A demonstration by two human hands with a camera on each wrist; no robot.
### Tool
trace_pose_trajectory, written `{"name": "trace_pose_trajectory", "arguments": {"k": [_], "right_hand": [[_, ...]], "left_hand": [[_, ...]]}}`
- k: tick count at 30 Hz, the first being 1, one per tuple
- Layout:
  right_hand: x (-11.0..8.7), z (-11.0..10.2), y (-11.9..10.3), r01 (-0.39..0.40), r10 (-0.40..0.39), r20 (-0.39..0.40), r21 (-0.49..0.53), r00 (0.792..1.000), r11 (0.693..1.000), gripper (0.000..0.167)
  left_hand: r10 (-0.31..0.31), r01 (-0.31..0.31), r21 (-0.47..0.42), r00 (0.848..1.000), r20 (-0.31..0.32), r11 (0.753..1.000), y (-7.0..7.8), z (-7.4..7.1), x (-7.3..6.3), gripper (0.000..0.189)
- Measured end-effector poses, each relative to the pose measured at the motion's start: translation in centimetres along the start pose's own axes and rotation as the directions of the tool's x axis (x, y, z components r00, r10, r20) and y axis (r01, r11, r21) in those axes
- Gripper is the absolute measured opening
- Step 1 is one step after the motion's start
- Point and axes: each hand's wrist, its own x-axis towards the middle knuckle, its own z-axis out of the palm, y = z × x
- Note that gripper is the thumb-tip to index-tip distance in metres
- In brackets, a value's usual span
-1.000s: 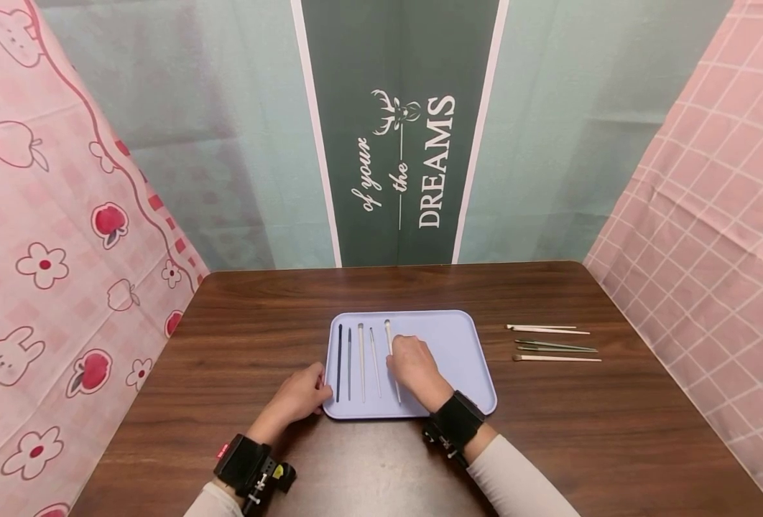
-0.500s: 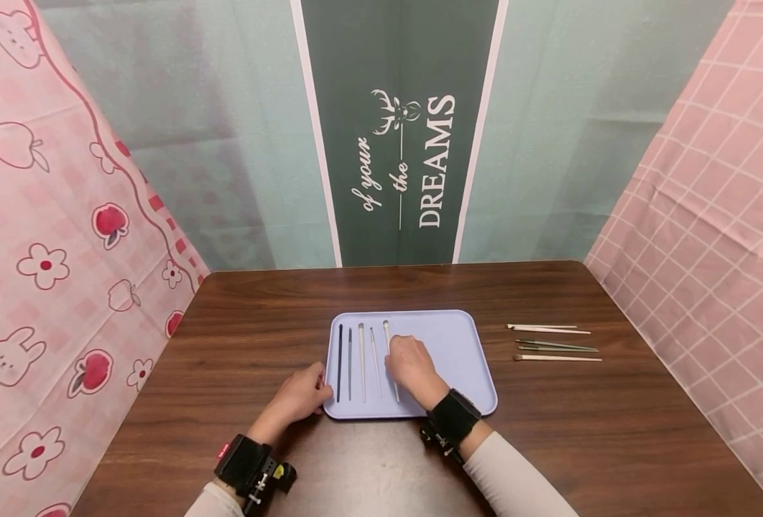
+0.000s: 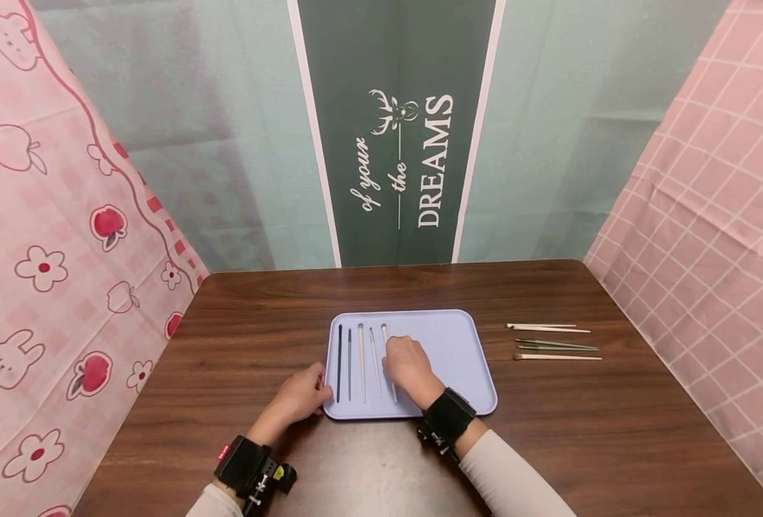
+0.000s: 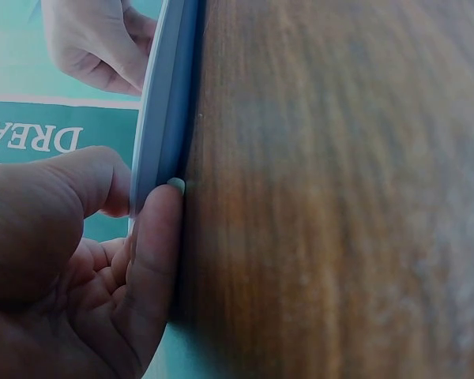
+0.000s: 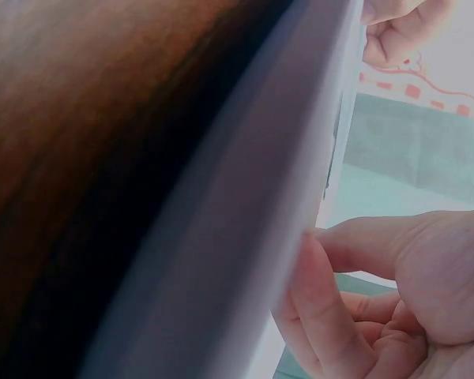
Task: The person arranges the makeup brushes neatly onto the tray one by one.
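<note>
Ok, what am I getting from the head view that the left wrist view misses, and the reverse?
Only the head view: five slim brushes lined up on the tray, the fifth partly hidden by the right hand; more brushes lying on the table to the right; and pink fabric on both sides.

Only the left wrist view: the palm side of the left hand, with a close look at its pinch across the tray's edge.

Both: the tray, both hands, the table and the DREAMS lettering, which is cut off in the wrist view.

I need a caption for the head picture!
Left hand holds a tray, right hand a brush; more brushes lie to the right.
</note>
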Motion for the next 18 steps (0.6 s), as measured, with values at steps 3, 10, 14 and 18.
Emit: {"name": "trace_pose_trajectory", "arguments": {"k": [3, 10, 14, 18], "right_hand": [[-0.02, 0.1, 0.01, 0.007, -0.008, -0.012, -0.003, 1.0, 1.0, 0.016], [-0.12, 0.22, -0.08, 0.005, -0.005, -0.026, -0.013, 1.0, 1.0, 0.016], [-0.17, 0.24, -0.15, -0.006, 0.005, -0.026, -0.015, 1.0, 1.0, 0.015], [-0.16, 0.24, -0.2, -0.01, 0.01, -0.012, -0.023, 1.0, 1.0, 0.014]], "left_hand": [[0.002, -0.002, 0.002, 1.0, -0.003, 1.0, -0.05, 0.03, 0.01, 0.014], [-0.009, 0.009, -0.009, 1.0, 0.003, 1.0, 0.0, 0.06, 0.01, 0.015], [-0.007, 0.007, -0.016, 1.0, 0.005, 1.0, 0.02, 0.06, 0.0, 0.014], [-0.011, 0.011, -0.023, 1.0, 0.007, 1.0, 0.02, 0.05, -0.02, 0.014]]}}
